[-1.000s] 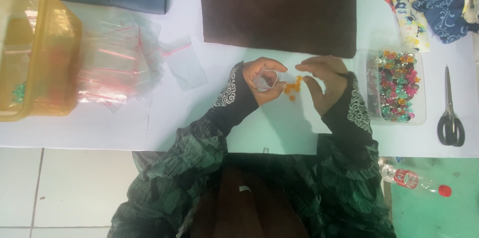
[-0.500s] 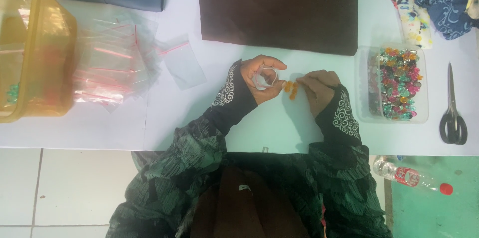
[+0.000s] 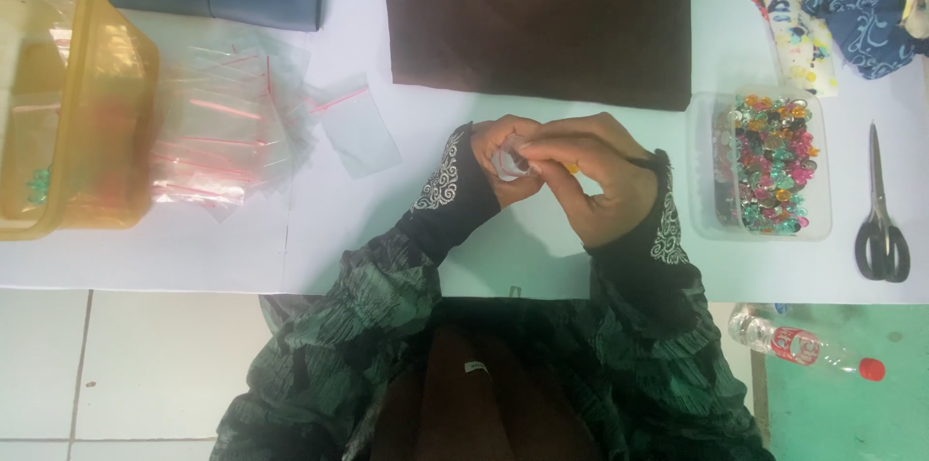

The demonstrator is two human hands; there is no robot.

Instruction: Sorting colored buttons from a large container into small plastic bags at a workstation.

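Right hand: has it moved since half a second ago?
Yes. The right hand has shifted left, away from the bead tray, closing onto the left hand.

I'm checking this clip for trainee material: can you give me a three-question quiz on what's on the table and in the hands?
1. True or false: the scissors lie to the right of the clear tray of coloured beads.
2. What does the left hand pinch? A) small clear bag B) scissors C) bottle
3. Fill in: the pile of clear zip bags lies beside a ____ plastic tub.

Key: 1 true. 2 A: the small clear bag, which the right hand meets. 3 yellow.
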